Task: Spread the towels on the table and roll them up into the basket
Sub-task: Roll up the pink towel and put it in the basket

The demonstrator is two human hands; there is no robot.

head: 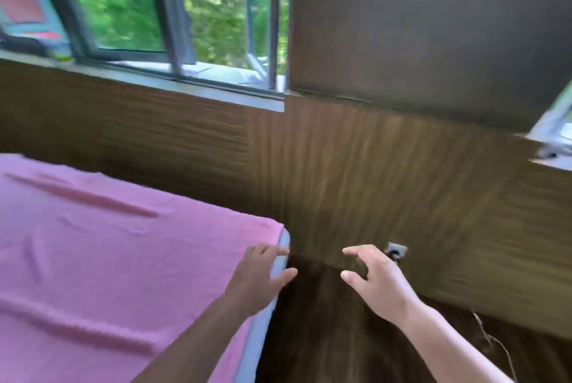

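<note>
A pink towel (102, 252) lies spread flat over the table, with a few long creases across it. The table's pale rim (280, 262) shows along the towel's right side. My left hand (258, 279) hovers over the towel's far right corner at the table's edge, fingers apart and holding nothing. My right hand (374, 282) is off the table to the right, over the dark floor, also open with spread fingers. No basket is in view. The picture is blurred by motion.
A wood-panelled wall (356, 172) runs behind the table, with a window (173, 11) above it at left and a dark panel (433, 26) at right. A wall socket (395, 249) with a cable sits low, just beyond my right hand. Dark wooden floor (325, 336) lies right of the table.
</note>
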